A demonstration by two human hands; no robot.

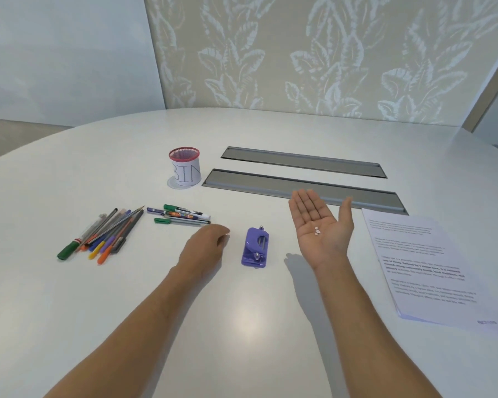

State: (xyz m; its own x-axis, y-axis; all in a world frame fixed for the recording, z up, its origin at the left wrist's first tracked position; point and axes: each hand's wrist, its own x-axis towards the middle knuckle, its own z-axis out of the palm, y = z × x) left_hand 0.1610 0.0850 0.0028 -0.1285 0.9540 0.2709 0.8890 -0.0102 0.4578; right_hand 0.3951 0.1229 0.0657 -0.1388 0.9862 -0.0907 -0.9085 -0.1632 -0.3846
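Paper dots (317,230), a few small white ones, are lying in the hollow of the right hand (319,225), which is hovering palm-up above the white table (242,326), to the right of the purple hole punch (255,247); its fingers (306,202) are stretching straight and pressing together side by side, while the thumb (345,211) is standing well apart from them, so nothing is gripping the dots and they are simply resting on the bare palm; the left hand (206,248) is hanging palm-down just left of the punch, near it but not touching it, with its fingertips (223,237) curling down toward the tabletop; whether they are pinching anything is impossible to tell, since the back of the hand is hiding most of them; the punch is lying flat on the table between the two hands, nearer the left one; a loose pile of pens (107,234) is lying fanned out at the far left, and a smaller bunch of markers (184,215) is lying just beyond the left hand; a red mesh cup (184,169), wrapped in paper lettered BIN, is standing upright farther back; two grey slots (302,186) are running across the tabletop behind the right hand; a stack of printed sheets (426,268) is lying at the right, beside the right forearm.
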